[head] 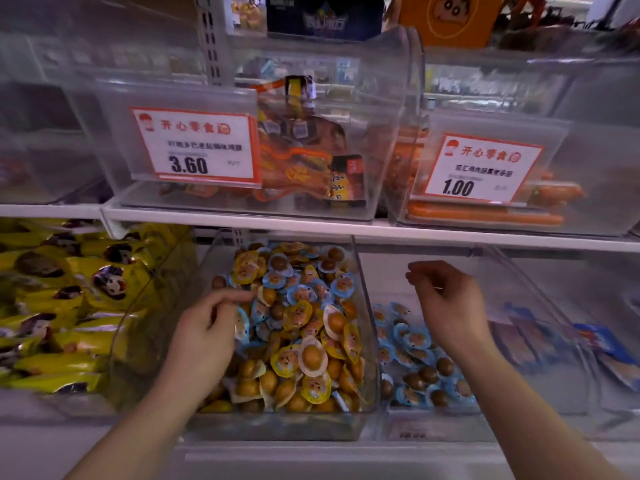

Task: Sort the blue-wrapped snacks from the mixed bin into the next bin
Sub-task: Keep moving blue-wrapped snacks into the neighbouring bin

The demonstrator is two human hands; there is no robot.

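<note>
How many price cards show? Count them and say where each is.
2. The 3.60 card is on the front of the upper middle bin; the 1.00 card is on the bin to its right. Others may be hidden or blurred.

White shop shelves (242, 216), price tags (195, 147)

I see the lower shelf (104, 455) carrying the mixed bin (277, 427), the next bin (433, 431) just right, yellow packets (59, 306) toward the left edge.

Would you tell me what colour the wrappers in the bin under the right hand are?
Light blue snack wrappers, seen in the head view.
</note>
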